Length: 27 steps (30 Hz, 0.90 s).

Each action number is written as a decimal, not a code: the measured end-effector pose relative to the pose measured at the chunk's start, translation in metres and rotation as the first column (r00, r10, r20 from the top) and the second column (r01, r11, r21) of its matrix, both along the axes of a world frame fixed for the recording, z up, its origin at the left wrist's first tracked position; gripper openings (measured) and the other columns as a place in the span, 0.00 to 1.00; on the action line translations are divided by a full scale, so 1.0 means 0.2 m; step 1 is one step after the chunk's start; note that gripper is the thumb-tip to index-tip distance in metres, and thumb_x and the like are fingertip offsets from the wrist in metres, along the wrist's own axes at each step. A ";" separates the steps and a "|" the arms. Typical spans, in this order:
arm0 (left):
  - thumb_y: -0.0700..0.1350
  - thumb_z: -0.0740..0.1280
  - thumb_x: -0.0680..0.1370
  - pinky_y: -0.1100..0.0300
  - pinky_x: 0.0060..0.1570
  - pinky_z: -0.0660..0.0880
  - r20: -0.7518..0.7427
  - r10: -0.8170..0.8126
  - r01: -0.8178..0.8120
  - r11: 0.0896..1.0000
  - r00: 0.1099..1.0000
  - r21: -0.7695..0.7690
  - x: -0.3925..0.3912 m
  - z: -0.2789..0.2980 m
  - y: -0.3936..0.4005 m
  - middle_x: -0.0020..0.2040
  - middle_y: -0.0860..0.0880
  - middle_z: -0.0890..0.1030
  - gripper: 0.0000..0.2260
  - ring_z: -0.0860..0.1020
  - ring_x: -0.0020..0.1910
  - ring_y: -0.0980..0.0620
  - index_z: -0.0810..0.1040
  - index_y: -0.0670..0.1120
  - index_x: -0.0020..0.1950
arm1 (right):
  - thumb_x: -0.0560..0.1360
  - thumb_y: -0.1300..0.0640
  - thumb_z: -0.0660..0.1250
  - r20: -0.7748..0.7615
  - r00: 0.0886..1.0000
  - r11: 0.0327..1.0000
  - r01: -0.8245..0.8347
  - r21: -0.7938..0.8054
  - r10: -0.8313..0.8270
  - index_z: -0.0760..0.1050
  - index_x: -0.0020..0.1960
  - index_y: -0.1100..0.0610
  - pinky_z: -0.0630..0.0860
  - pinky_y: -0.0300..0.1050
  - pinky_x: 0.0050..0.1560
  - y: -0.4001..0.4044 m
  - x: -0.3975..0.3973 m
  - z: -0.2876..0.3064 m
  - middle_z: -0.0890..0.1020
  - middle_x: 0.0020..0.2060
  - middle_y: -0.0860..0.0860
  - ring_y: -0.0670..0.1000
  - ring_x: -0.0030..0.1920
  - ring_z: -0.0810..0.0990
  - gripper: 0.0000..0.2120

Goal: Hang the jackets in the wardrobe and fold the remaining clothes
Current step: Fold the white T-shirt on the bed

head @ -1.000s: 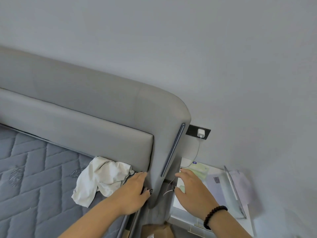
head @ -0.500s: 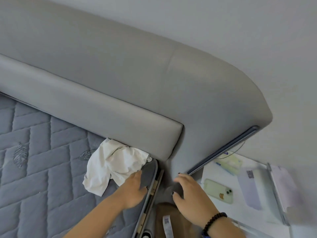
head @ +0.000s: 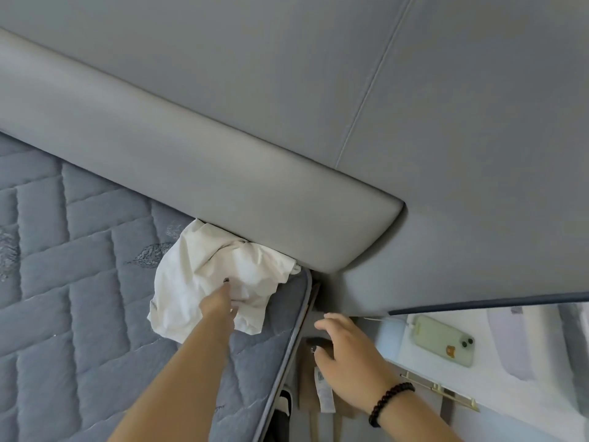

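Now, in the head view, the left hand has shifted from the mattress corner onto the crumpled white garment at seven o'clock, fingers pinching it for folding, while the right hand hovers loosely open, holding nothing, beside the bed

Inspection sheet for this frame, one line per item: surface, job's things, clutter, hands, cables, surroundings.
Surface: quilted grey mattress, bare of bedding.
Job's things: crumpled white garment at the mattress corner against the headboard; no jackets seen.
Clutter: phone face down on the nightstand.
Hands: left hand on the garment, fingers pressed into it; right hand spread over the gap beside the bed, holding nothing.
Cables: white cable to the phone.
Surroundings: wardrobe not in view.
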<state>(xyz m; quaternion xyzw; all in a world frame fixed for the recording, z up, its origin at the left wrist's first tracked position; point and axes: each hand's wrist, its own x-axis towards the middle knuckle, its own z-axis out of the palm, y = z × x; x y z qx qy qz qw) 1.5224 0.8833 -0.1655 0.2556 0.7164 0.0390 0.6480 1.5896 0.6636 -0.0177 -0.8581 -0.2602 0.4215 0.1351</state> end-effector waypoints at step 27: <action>0.53 0.69 0.73 0.57 0.47 0.80 0.606 -0.643 0.388 0.766 0.468 0.513 -0.71 1.56 -0.72 0.53 0.39 0.84 0.14 0.83 0.52 0.43 0.84 0.45 0.53 | 0.80 0.58 0.58 0.229 0.961 0.844 0.006 0.537 -0.152 0.76 0.57 0.51 0.74 0.35 0.48 -0.33 -0.44 0.87 0.82 0.49 0.46 0.42 0.48 0.78 0.11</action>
